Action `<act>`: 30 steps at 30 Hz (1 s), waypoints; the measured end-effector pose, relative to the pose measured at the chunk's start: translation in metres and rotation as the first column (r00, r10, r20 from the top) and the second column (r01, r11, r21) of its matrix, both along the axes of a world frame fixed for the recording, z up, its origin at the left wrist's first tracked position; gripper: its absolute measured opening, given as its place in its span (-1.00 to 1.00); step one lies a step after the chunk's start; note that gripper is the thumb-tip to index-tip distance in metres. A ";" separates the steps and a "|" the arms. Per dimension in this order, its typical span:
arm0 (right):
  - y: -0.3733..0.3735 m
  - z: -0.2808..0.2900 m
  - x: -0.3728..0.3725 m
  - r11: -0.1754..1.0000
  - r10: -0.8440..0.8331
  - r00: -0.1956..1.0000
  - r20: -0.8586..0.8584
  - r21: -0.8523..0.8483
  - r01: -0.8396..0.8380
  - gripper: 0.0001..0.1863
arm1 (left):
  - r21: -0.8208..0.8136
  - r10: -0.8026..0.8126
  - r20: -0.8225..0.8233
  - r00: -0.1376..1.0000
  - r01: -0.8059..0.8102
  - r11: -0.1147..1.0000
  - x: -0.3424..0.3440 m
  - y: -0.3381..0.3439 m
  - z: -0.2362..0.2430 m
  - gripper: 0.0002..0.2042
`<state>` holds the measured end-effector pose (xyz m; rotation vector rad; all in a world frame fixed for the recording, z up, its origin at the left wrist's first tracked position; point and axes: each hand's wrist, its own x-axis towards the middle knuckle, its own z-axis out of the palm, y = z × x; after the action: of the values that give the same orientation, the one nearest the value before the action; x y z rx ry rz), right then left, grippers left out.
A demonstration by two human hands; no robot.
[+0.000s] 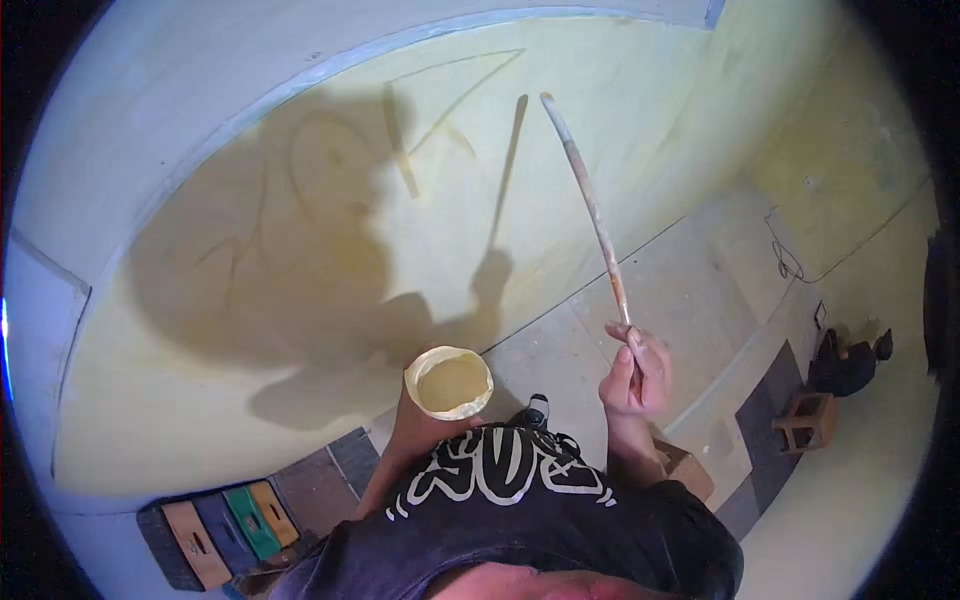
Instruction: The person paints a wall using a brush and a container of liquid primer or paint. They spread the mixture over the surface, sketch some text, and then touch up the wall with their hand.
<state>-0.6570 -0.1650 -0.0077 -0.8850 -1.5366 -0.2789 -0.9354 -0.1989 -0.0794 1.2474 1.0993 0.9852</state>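
Observation:
A cup of pale ochre paint (450,390) is in my left hand (418,425), low in the centre of the view. My right hand (635,370) grips a long paint-smeared brush (590,200) near its lower end, fingers closed round it, with the tip raised at the upper right of centre. Behind both stands a pale yellow curved wall (630,140) with thin ochre outlines (455,95), angled and rounded. My shadow and the brush's shadow fall across it, the brush tip appearing slightly off the surface.
Coloured crates or drawers (250,520) sit at the lower left. At the right are a small wooden stool (805,420), a dark shape (845,365) I cannot make out, a loose cable (785,255) and a dark mat (765,435) on the pale floor (590,310).

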 end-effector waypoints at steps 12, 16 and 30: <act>0.038 0.009 0.002 0.988 0.139 0.989 0.042 0.066 -0.142 -0.80 | 0.035 0.139 -0.023 0.990 -0.138 0.990 0.008 -0.010 -0.004 0.12; 0.041 0.008 0.004 0.984 0.165 0.986 0.033 0.068 -0.167 -0.80 | -0.021 0.158 0.014 0.987 -0.157 0.987 0.007 -0.014 -0.015 0.13; 0.038 0.013 0.010 0.986 0.158 0.986 0.059 0.038 -0.161 -0.81 | 0.051 0.206 0.033 0.978 -0.207 0.977 0.015 -0.008 -0.011 0.10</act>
<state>-0.6470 -0.1267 0.0056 -0.7213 -1.6377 -0.2209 -0.9204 -0.2065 -0.0908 1.1755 1.2056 1.1917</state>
